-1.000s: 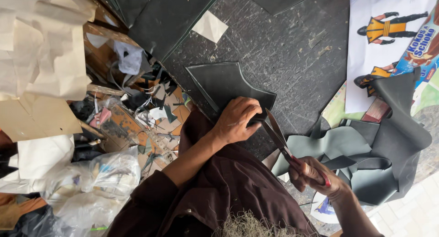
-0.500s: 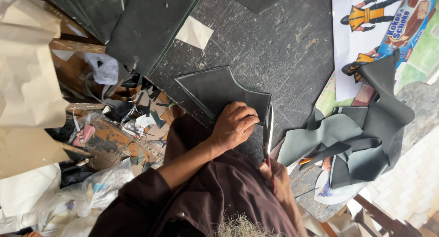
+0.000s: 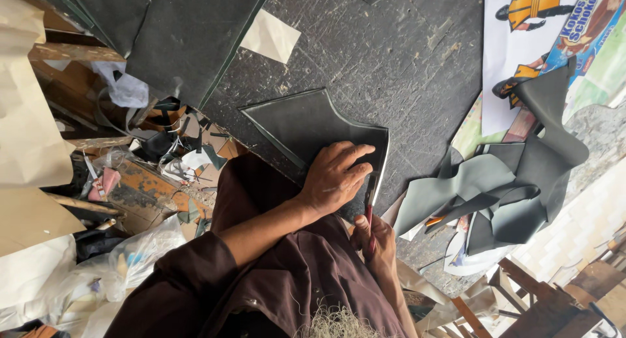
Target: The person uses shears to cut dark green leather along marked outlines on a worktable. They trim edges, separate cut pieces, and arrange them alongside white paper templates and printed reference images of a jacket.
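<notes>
At the far right edge of my worktable lie a white poster (image 3: 505, 83) with cartoon figures and a colourful blue-and-green printed sheet (image 3: 603, 44).

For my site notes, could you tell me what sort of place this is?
Probably a small leather or shoemaking workshop: a scarred cutting board, a dark shaped piece under the left hand, a knife in the right hand, and offcuts.

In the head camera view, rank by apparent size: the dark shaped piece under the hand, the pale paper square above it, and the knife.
1. dark shaped piece, largest though partly covered
2. pale paper square
3. knife, smallest; mostly hidden in the right hand, so unsure
</notes>
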